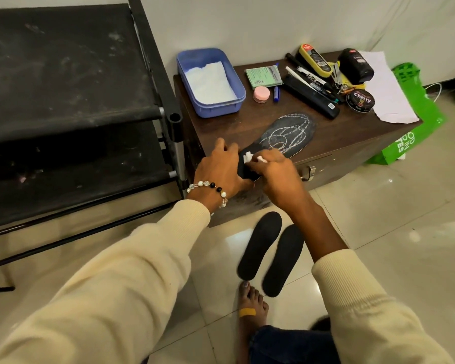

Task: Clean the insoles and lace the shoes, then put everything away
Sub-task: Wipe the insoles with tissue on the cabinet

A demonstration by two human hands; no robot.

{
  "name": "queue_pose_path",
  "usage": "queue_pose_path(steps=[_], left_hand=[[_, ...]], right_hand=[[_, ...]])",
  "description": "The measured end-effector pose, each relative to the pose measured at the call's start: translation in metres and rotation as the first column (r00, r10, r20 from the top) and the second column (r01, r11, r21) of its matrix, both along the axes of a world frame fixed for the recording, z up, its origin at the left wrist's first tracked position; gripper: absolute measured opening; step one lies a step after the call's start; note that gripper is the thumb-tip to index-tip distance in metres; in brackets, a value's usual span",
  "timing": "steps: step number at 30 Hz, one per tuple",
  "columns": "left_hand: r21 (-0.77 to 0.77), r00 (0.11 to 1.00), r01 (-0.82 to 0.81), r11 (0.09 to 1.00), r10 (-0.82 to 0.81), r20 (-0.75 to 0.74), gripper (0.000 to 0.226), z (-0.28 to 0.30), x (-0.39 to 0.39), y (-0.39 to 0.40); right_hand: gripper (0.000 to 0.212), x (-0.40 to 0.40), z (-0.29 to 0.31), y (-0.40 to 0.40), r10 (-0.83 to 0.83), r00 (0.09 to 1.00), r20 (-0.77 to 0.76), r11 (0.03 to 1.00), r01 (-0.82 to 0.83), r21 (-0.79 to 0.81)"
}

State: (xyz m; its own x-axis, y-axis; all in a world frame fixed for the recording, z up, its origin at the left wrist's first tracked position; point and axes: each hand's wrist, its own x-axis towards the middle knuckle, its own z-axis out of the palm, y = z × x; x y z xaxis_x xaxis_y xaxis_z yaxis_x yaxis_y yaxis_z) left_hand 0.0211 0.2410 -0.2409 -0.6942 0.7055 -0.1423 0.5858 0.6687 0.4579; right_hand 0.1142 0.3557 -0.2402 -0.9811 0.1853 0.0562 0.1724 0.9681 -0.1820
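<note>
A black insole scribbled with white chalk lines lies on the brown wooden cabinet. My left hand holds down its heel end at the cabinet's front corner. My right hand grips a small white wad of tissue and presses it on the insole's heel part. Two plain black insoles lie side by side on the floor below, just ahead of my bare foot. No shoes or laces are in view.
A blue tub with white tissue stands at the cabinet's back left. Behind the insole lie a green packet, pink jar, markers, brushes, a polish tin and paper. A black shoe rack stands left, a green bag right.
</note>
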Motion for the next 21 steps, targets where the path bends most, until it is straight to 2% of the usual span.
queue_pose_path(steps=[3,6,9,11,13,16,19,21], left_hand=[[-0.025,1.000,0.005,1.000,-0.004,0.011,0.079,0.001,0.000,0.002],[-0.063,1.000,0.004,0.998,-0.003,0.014,0.080,0.003,0.000,0.003],[-0.082,1.000,-0.004,0.997,0.004,0.002,0.079,0.004,0.001,0.003],[-0.077,1.000,-0.011,0.997,0.010,-0.014,0.076,0.004,0.003,0.003],[-0.074,1.000,-0.011,0.997,0.008,-0.030,0.073,0.004,0.003,0.004],[-0.094,0.999,-0.017,0.995,0.014,-0.033,0.075,0.005,0.004,0.005],[-0.114,1.000,-0.018,0.993,0.016,-0.019,0.076,0.006,0.004,0.005],[-0.117,1.000,-0.020,0.993,0.019,-0.012,0.077,0.006,0.004,0.005]], right_hand=[[0.032,0.011,-0.002,0.015,0.011,0.999,-0.040,1.000,-0.011,-0.009],[0.037,0.016,-0.008,0.032,-0.167,0.982,-0.091,0.979,0.176,0.099],[0.031,0.014,-0.004,0.023,-0.230,0.971,-0.069,0.973,0.229,-0.018],[0.030,0.011,-0.004,0.007,-0.168,0.979,-0.118,0.986,0.167,-0.024],[0.029,0.010,-0.002,-0.005,-0.027,0.998,-0.064,0.997,0.023,-0.069],[0.028,0.015,0.000,0.003,0.062,0.994,-0.095,0.996,-0.067,-0.051],[0.037,0.017,-0.004,0.022,-0.092,0.992,-0.082,0.996,0.092,0.002],[0.036,0.015,-0.008,0.026,-0.210,0.975,-0.069,0.977,0.207,-0.044]])
